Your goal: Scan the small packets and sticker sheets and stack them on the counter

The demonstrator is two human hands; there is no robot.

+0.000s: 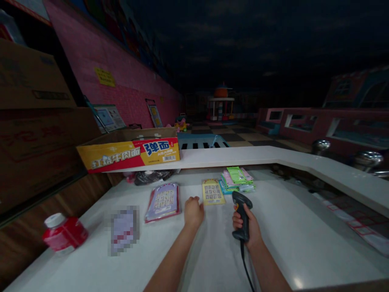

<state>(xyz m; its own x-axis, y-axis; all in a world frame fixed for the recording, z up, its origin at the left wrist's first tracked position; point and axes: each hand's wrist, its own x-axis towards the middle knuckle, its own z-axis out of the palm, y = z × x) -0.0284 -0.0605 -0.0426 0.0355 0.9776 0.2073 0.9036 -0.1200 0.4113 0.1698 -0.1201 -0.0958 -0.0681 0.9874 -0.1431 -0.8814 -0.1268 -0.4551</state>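
Observation:
My right hand [249,227] is wrapped round the handle of a black barcode scanner [242,217], whose cord runs down toward me. The scanner's head points forward, over the counter. Just ahead and to its left lies a flat yellow packet [213,192] with a dark printed grid. Beside the packet's left edge, my left hand [193,211] rests on the counter with its fingers curled in; I see nothing in it. Left of that hand lies a stack of purple and red packets [163,202]. Behind the scanner sits a pile of green, pink and blue packets [237,180].
A red bottle with a white cap [65,233] and a blurred-out card [124,230] are on the white counter [219,263] at left. A raised ledge [237,156] runs along the back, bearing an open noodle carton [130,152]. Brown boxes [39,129] are stacked far left.

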